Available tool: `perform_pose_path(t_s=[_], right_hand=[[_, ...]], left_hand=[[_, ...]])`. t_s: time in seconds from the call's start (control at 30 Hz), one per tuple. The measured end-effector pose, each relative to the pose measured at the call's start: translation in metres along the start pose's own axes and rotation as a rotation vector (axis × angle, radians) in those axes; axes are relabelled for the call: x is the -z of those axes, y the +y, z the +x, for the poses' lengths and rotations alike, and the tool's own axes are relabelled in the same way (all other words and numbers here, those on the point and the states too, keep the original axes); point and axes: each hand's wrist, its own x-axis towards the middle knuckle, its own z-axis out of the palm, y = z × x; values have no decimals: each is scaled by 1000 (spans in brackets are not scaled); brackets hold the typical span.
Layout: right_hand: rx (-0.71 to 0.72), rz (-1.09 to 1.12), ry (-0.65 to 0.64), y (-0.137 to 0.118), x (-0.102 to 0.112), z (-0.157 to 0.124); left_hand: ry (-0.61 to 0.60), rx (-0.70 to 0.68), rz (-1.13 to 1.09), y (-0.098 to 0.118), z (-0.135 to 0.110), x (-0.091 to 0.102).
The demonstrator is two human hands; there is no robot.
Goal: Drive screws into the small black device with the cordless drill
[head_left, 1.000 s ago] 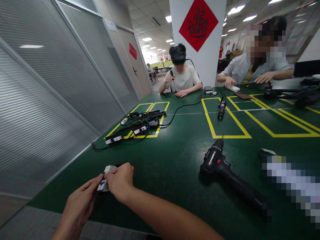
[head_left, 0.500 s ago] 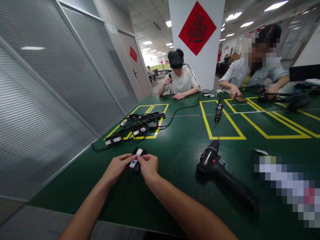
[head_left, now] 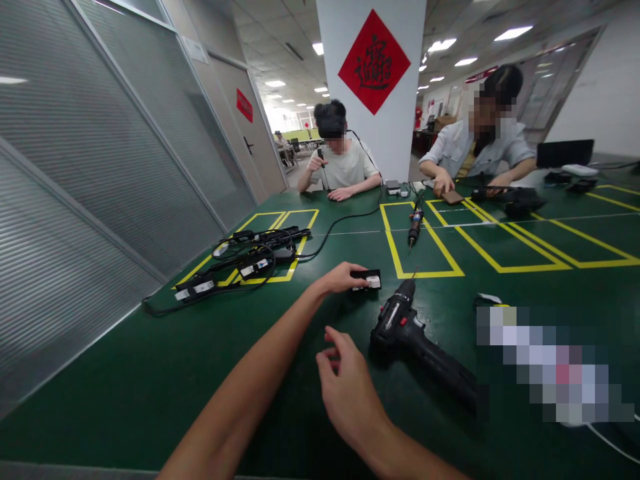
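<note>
Out ahead over the green table, my left hand (head_left: 344, 277) grips a small black box-like piece with white labels (head_left: 373, 282) by its left end. Nearer to me, my right hand (head_left: 349, 380) holds nothing, its fingers curved with a gap between thumb and fingertips. To the right of both hands lies a black cordless drill (head_left: 400, 320) on its side, its bit pointing away from me. The labelled piece is just beyond and left of the drill's body, apart from it. My fingers hide part of the piece.
Black cables and adapters (head_left: 255, 260) lie at the left within yellow tape outlines. An electric screwdriver (head_left: 414, 227) rests in a taped rectangle (head_left: 435, 274). Two people sit across the table, one holding a screwdriver (head_left: 323, 163). A blurred-out item (head_left: 545, 360) is at right.
My left hand has carried the labelled piece rightward and away, to beside the drill. My right hand has let go of it and drawn back toward me. The view has turned slightly right.
</note>
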Motion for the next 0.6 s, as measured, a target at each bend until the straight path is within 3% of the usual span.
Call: perform_pose_path(t_s=[0.07, 0.13, 0.2, 0.27, 0.47, 0.6], right_hand=[[88, -110, 8, -6, 37, -12], [241, -603, 111, -4, 71, -13], [213, -988, 170, 4, 97, -5], [112, -1210, 135, 16, 111, 5], [74, -1197, 63, 34, 117, 31], [86, -1113, 1, 23, 133, 37]], left_hand=[[-44, -40, 1, -2, 12, -3], [-103, -120, 25, -7, 22, -5], [-119, -193, 56, -12, 27, -8], [-62, -236, 78, -17, 27, -12], [243, -321, 128, -35, 1, -31], [302, -288, 150, -44, -10, -39]])
